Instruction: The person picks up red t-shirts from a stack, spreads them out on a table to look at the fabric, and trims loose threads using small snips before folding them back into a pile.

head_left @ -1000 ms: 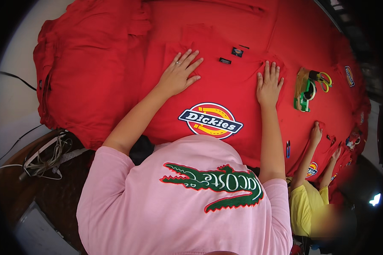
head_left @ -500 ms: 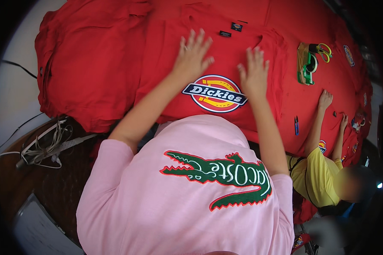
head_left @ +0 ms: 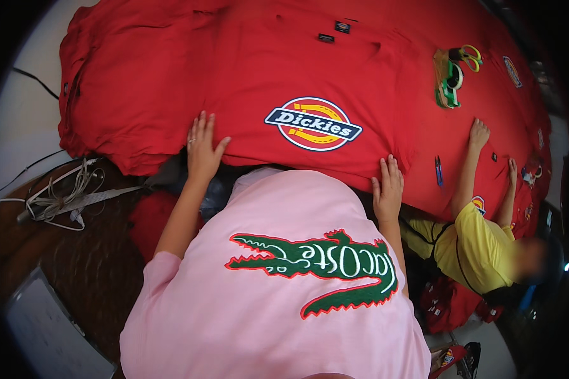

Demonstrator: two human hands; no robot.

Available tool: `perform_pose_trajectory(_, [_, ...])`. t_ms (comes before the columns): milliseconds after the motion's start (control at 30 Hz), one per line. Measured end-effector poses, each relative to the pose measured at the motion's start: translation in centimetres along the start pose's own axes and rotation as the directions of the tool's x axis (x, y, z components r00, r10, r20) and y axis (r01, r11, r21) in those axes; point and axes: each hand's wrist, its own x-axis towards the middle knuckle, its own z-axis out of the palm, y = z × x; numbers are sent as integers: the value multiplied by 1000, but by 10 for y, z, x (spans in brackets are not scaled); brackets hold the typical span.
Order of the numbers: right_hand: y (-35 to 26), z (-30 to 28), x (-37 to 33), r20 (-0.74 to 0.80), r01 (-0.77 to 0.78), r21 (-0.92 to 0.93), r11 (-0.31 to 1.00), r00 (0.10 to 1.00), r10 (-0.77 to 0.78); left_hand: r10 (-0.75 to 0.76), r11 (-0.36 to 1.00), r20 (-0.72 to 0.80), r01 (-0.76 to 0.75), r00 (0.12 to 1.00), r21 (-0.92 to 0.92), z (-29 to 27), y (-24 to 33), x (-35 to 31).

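Note:
A red T-shirt (head_left: 253,95) with a round yellow, blue and white chest print (head_left: 313,124) lies spread face up before me, its neck end with two dark labels (head_left: 342,27) pointing away. My left hand (head_left: 203,146) rests flat on the shirt's near left edge, fingers stretched out. At the near right edge, my right hand (head_left: 388,184) lies with its fingers extended on the cloth. Neither hand holds anything. Below the near edge the underside of the cloth is hidden by my pink shirt.
Heaped red garments (head_left: 129,88) lie at left. A green tape dispenser (head_left: 449,85), yellow-handled scissors (head_left: 468,57) and a blue thread snipper or pen (head_left: 439,170) lie right. A co-worker in yellow (head_left: 483,249) handles red cloth. Cables with a power strip (head_left: 76,202) sit lower left.
Both hands have slid toward me from the upper part of the shirt to its near edge, and have spread farther apart. The view has shifted slightly.

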Motion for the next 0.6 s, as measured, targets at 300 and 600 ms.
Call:
perform_pose_trajectory(300, [52, 5, -27, 105, -378, 899, 223, 679, 727, -442, 793, 64, 423, 895, -438, 2, -29, -6])
perform_pose_trajectory(600, [64, -27, -18, 437, -635, 741, 219, 703, 561, -498, 135, 607, 746, 620, -652, -43, -40, 8])
